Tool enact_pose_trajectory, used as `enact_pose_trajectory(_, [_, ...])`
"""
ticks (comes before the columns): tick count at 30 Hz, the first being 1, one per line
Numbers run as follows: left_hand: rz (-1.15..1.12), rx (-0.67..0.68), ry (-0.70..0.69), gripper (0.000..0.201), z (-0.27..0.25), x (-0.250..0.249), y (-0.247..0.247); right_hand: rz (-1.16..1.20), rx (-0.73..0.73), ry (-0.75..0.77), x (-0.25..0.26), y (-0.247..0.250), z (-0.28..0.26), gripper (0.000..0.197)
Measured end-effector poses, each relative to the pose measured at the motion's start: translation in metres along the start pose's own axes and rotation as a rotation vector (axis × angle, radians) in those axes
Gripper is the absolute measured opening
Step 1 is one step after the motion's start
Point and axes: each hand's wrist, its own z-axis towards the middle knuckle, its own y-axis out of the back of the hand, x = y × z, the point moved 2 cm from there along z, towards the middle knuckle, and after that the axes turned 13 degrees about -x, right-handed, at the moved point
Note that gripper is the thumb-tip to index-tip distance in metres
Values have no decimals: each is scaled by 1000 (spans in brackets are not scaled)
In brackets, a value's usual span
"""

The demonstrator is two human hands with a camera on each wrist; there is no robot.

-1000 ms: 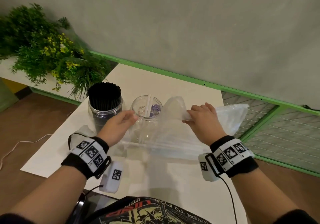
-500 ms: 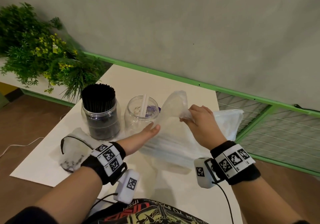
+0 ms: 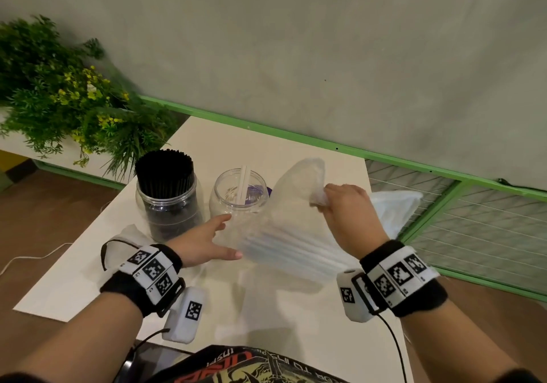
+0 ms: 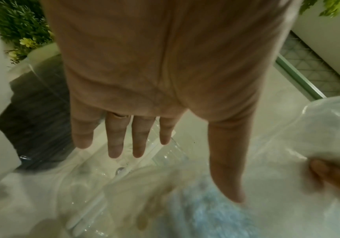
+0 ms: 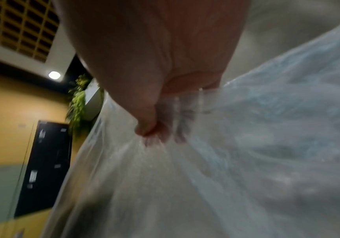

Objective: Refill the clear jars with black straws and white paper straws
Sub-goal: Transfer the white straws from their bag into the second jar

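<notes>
Two clear jars stand on the white table. The left jar is packed with black straws. The right jar holds one white paper straw. A clear plastic bag with a bundle of white paper straws hangs tilted just right of that jar. My right hand pinches the bag's upper edge. My left hand is spread flat with straight fingers beside the bag's lower end, between bag and jars.
A leafy plant with yellow flowers stands at the back left. Crumpled plastic with a black band lies left of the jars. Another white bag lies at the table's right edge, beside a green wire railing.
My right hand has lifted the bag's upper edge, tilting the bag. My left hand has left the jar side and moved down and right to the bag's lower end, fingers straight.
</notes>
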Motion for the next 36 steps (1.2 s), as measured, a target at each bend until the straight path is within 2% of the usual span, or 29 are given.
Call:
enact_pose_trajectory(2, [-2,-25,-7,106,1,1,0,46,-17,-49,-5,-4,-3,15])
enact_pose_trajectory(8, [-69,-151,-137,59,-1,4,-3,331,-14,-197,-12,-4,-4,18])
enact_pose_trajectory(10, [44,-224,-198,46,1,8,-1,443,-7,-292,-11,1,-5,18])
enact_pose_trajectory(13, [267,-315,-272,29,3,8,1,675,-34,-487,-14,8,-6,27])
enact_pose_trajectory(16, [226,-408,-276,16,-1,3,11,755,-105,-601,-27,10,-6,18])
enact_pose_trajectory(18, [154,-524,-331,16,-7,-9,23,802,-179,-637,-38,10,-8,19])
enact_pose_trajectory(22, [91,-789,-506,27,-19,-37,51,883,-273,-677,-47,4,-14,17])
enact_pose_trajectory(24, [150,-817,-512,21,-21,-40,59,892,-258,-704,-48,-7,-22,19])
enact_pose_trajectory(27, [267,-776,-427,17,-18,-25,56,846,-174,-759,-48,-29,-38,16])
enact_pose_trajectory(31, [231,-819,-336,20,-18,-12,47,742,-138,-754,-48,-47,-52,12])
enact_pose_trajectory(36, [124,-913,-414,27,-25,-27,44,781,-307,-737,-46,-32,-51,14])
